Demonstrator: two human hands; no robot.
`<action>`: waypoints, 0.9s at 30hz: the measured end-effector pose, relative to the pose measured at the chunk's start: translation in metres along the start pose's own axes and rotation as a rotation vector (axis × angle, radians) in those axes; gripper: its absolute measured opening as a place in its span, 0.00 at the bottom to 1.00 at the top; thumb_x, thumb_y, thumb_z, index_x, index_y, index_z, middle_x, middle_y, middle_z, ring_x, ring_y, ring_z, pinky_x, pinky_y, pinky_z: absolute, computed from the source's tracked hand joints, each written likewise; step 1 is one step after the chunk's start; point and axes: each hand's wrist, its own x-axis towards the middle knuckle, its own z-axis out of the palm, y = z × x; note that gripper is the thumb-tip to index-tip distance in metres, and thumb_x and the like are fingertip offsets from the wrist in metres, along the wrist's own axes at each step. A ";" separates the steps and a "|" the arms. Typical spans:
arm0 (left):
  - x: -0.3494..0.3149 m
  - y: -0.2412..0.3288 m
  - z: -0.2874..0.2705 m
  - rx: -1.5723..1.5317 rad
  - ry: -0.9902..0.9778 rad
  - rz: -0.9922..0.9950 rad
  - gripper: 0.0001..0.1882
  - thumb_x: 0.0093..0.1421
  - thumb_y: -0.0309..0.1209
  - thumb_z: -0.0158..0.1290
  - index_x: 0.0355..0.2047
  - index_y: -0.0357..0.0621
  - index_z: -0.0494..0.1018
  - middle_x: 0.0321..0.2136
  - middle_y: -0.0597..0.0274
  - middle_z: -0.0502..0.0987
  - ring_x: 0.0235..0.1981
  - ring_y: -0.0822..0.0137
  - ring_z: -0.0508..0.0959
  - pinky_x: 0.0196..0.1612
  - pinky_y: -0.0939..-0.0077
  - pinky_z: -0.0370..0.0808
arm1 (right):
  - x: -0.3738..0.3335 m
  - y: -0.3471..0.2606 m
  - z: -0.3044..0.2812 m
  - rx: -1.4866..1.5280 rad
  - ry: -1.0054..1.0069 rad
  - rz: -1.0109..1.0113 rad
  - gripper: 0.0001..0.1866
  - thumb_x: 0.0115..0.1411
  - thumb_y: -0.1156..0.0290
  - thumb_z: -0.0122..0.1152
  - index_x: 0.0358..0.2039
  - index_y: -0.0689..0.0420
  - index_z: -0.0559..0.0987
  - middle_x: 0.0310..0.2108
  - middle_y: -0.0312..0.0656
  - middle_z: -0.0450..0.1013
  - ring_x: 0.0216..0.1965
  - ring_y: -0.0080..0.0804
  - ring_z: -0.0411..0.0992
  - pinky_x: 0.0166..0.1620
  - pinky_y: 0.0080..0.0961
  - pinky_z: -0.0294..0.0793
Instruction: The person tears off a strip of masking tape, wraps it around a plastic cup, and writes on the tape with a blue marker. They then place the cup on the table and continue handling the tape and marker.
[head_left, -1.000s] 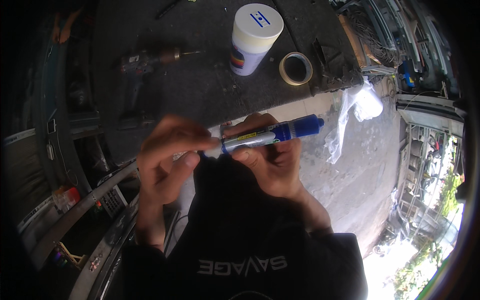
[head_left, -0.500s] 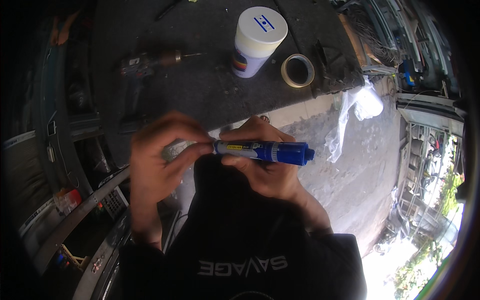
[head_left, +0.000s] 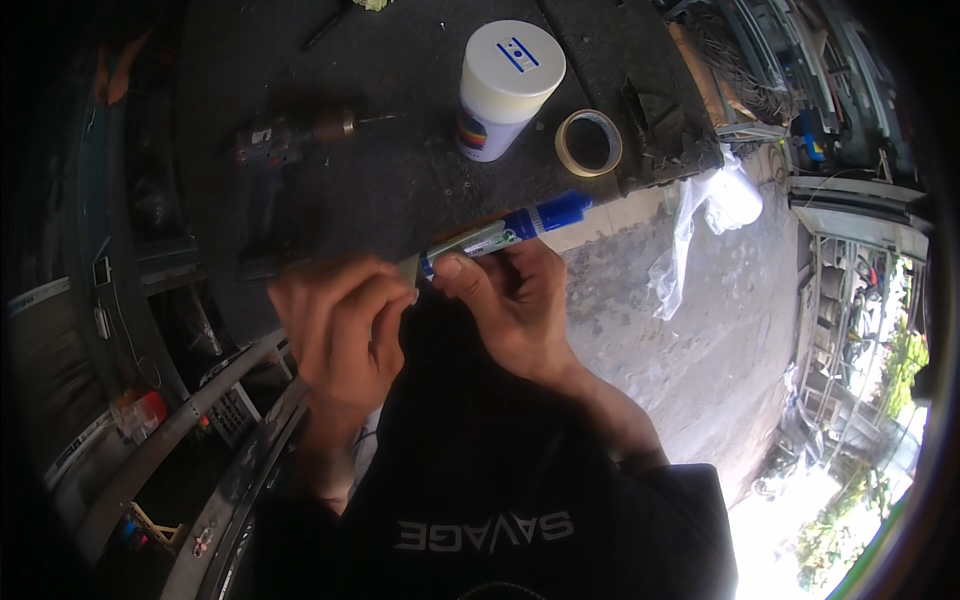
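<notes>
My right hand (head_left: 518, 312) grips a marker (head_left: 492, 240) with a grey barrel and a blue cap, thumb along the barrel. The capped end points away to the upper right. At the marker's lower end, my left hand (head_left: 345, 325) is closed, its fingers curled and slightly blurred. A small pale yellowish piece (head_left: 411, 272) shows between its fingertips and the marker; what it is I cannot make out. Both hands are held in front of my dark shirt, at the near edge of the workbench.
On the dark workbench (head_left: 320, 200) stand a white lidded tub (head_left: 500, 110) and a cordless drill (head_left: 285, 138) lying on its side. A roll of tape (head_left: 563, 150) lies right of the tub. Clear plastic sheeting (head_left: 690, 225) hangs beyond the bench's right edge. Metal rails (head_left: 185, 420) run at lower left.
The marker has tilted, its capped end swinging up and away. My left hand has turned and moved slightly down, its fingers now curled, and a pale piece shows at its fingertips.
</notes>
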 end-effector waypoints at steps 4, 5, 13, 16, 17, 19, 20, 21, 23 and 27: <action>-0.009 0.003 0.000 0.002 0.008 -0.034 0.06 0.66 0.29 0.63 0.42 0.46 0.80 0.41 0.64 0.81 0.41 0.66 0.79 0.49 0.62 0.68 | -0.001 0.005 0.001 -0.187 0.016 0.005 0.07 0.67 0.73 0.72 0.40 0.63 0.83 0.29 0.36 0.82 0.28 0.15 0.76 0.32 0.15 0.74; -0.010 0.004 0.000 -0.017 0.005 -0.045 0.06 0.66 0.29 0.63 0.42 0.46 0.80 0.41 0.64 0.81 0.42 0.66 0.80 0.49 0.62 0.68 | 0.001 0.006 0.001 -0.256 0.011 0.005 0.07 0.67 0.73 0.72 0.40 0.63 0.84 0.29 0.36 0.82 0.28 0.14 0.75 0.31 0.15 0.73; -0.023 0.024 0.005 -0.108 -0.075 -0.177 0.07 0.67 0.24 0.61 0.43 0.44 0.75 0.45 0.60 0.83 0.48 0.59 0.83 0.52 0.63 0.68 | 0.019 0.023 -0.007 -0.073 0.125 -0.005 0.10 0.66 0.70 0.74 0.33 0.62 0.83 0.20 0.26 0.73 0.24 0.09 0.62 0.26 0.15 0.59; -0.024 0.015 0.009 -0.362 -0.064 -0.275 0.05 0.71 0.21 0.53 0.44 0.39 0.70 0.48 0.49 0.83 0.51 0.58 0.83 0.55 0.62 0.73 | 0.018 0.024 -0.012 0.185 0.104 0.061 0.07 0.67 0.74 0.72 0.38 0.60 0.81 0.27 0.28 0.76 0.28 0.10 0.67 0.31 0.14 0.66; -0.025 0.012 0.011 -0.445 -0.063 -0.308 0.04 0.72 0.21 0.50 0.45 0.37 0.69 0.49 0.45 0.83 0.52 0.58 0.82 0.56 0.61 0.75 | 0.019 0.024 -0.013 0.262 0.084 0.074 0.07 0.67 0.75 0.71 0.39 0.60 0.80 0.29 0.29 0.76 0.30 0.11 0.69 0.33 0.14 0.67; -0.026 0.007 0.015 -0.726 -0.013 -0.419 0.04 0.73 0.19 0.46 0.45 0.34 0.67 0.45 0.40 0.83 0.49 0.61 0.84 0.55 0.66 0.78 | 0.021 0.023 -0.016 0.250 0.006 -0.027 0.09 0.69 0.73 0.69 0.44 0.59 0.76 0.36 0.35 0.76 0.32 0.13 0.69 0.35 0.16 0.69; -0.026 0.004 0.016 -0.807 0.006 -0.434 0.05 0.72 0.19 0.48 0.47 0.33 0.67 0.44 0.41 0.84 0.46 0.62 0.85 0.52 0.68 0.80 | 0.022 0.022 -0.017 0.165 -0.002 -0.083 0.10 0.70 0.71 0.67 0.45 0.59 0.76 0.35 0.36 0.75 0.30 0.15 0.66 0.33 0.17 0.68; -0.026 0.002 0.016 -0.888 0.021 -0.458 0.06 0.72 0.19 0.49 0.48 0.33 0.67 0.43 0.42 0.85 0.44 0.64 0.85 0.50 0.71 0.81 | 0.022 0.021 -0.018 0.077 0.007 -0.129 0.10 0.71 0.68 0.65 0.46 0.59 0.75 0.35 0.37 0.74 0.27 0.16 0.64 0.32 0.18 0.68; -0.027 0.001 0.013 -0.921 0.025 -0.584 0.06 0.72 0.19 0.51 0.47 0.33 0.68 0.42 0.43 0.85 0.42 0.65 0.86 0.50 0.71 0.81 | 0.020 0.017 -0.021 0.152 -0.039 -0.089 0.13 0.71 0.69 0.64 0.51 0.60 0.74 0.40 0.42 0.75 0.28 0.17 0.66 0.32 0.19 0.69; -0.028 -0.013 0.014 -1.166 0.068 -0.858 0.08 0.68 0.20 0.57 0.45 0.36 0.70 0.39 0.45 0.86 0.41 0.66 0.87 0.49 0.72 0.82 | 0.024 0.006 -0.030 0.271 -0.274 -0.151 0.19 0.72 0.69 0.62 0.58 0.62 0.71 0.46 0.50 0.77 0.30 0.19 0.70 0.32 0.18 0.68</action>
